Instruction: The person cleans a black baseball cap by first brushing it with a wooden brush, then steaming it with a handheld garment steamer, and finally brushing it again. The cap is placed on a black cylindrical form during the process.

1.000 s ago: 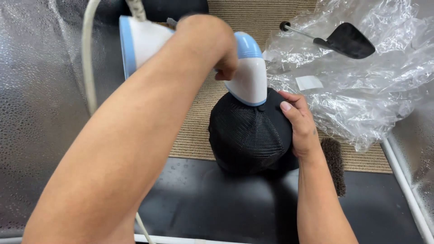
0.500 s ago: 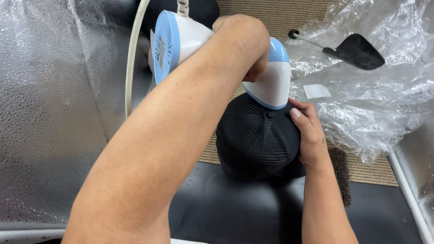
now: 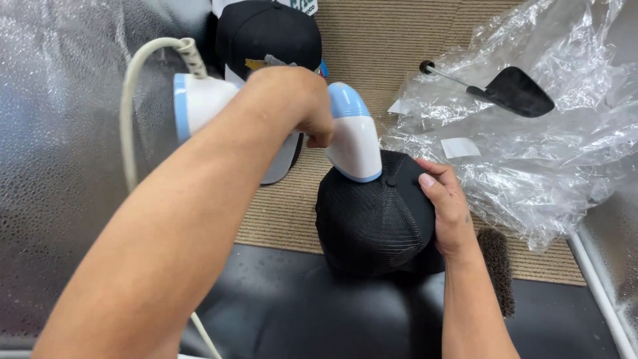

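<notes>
Steamer (image 3: 345, 143), one unit, white with pale blue trim, is clenched in the left hand (image 3: 292, 100); its nozzle end presses down on the crown of a black cap (image 3: 375, 216). One thick pale cord (image 3: 143, 86) loops from the steamer's rear and runs down the left side of the view.

Caps counted: two. The first, mesh-backed, sits domed at centre, straddling the edge between a tan ribbed mat (image 3: 372, 60) and a dark surface (image 3: 299, 312) below. The right hand (image 3: 445, 209) lies flat against this cap's right side, fingers spread over the mesh and top button (a steadying touch, not a closed grasp). The second black cap (image 3: 269, 33) rests at the top of the mat, behind the left hand, partly hidden by the knuckles and the steamer body.

Other items: one crumpled clear plastic bag (image 3: 531, 153) at right, with one black flat-headed tool on a thin rod (image 3: 512, 90) lying on it. One small dark brush-like strip (image 3: 497, 269) lies just beside the right wrist. Silver textured sheeting (image 3: 60, 166) covers the left side.

The left forearm crosses the frame diagonally and blocks much of the mat.
</notes>
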